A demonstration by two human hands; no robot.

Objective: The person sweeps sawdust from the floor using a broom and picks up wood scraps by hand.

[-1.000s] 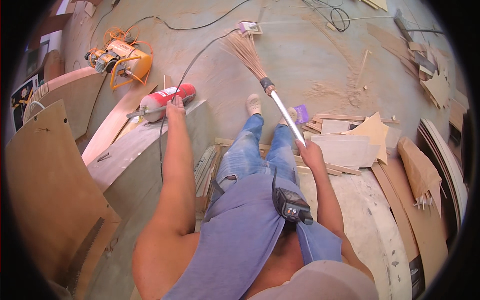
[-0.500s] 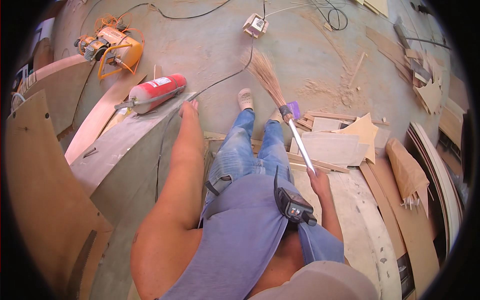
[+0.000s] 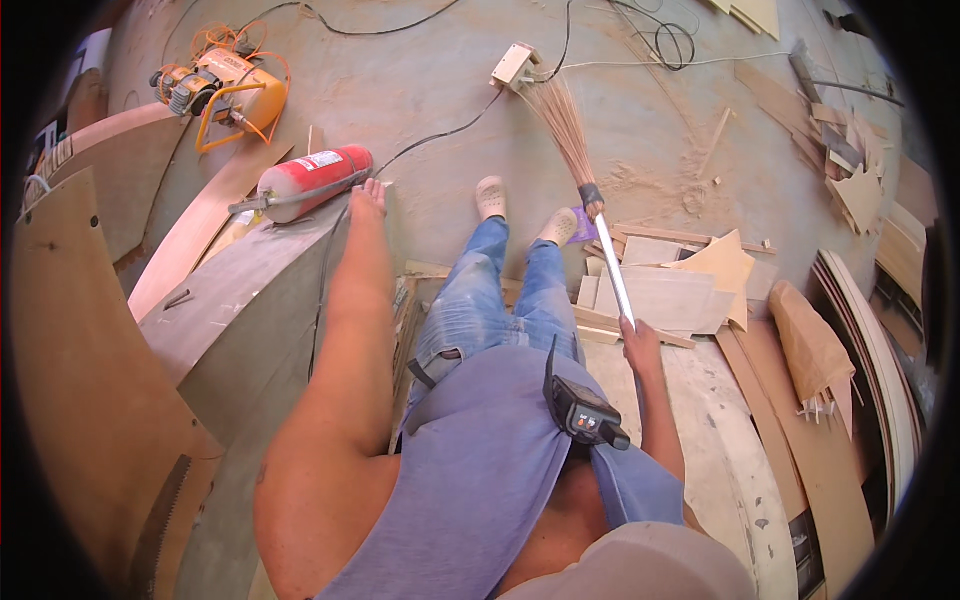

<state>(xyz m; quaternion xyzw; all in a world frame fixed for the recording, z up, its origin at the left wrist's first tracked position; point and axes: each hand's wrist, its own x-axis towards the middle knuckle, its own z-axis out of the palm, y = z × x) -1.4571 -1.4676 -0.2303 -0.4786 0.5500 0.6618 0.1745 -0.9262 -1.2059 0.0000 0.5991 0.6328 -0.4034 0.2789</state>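
My right hand (image 3: pixel 640 342) grips the end of a broom's (image 3: pixel 600 235) pale handle. Its straw head points away from me, resting on the dusty concrete floor near a white power strip (image 3: pixel 517 64). My left hand (image 3: pixel 368 198) lies flat on the far corner of a grey board (image 3: pixel 240 300) at my left, fingers together, holding nothing. A red fire extinguisher (image 3: pixel 312 178) lies on its side just beyond that hand. My legs in blue jeans stand between the board and the broom.
Plywood offcuts (image 3: pixel 690 275) are piled right of my feet. Curved wooden strips (image 3: pixel 880 350) stack at the far right. An orange power tool (image 3: pixel 225 95) with cable sits at the far left. Black cables (image 3: pixel 440 130) cross the floor. Sawdust (image 3: pixel 650 180) lies beyond the broom.
The broom head has swung away from me toward the power strip, and my right hand moved back with the handle. My left hand slid off the extinguisher onto the board's corner.
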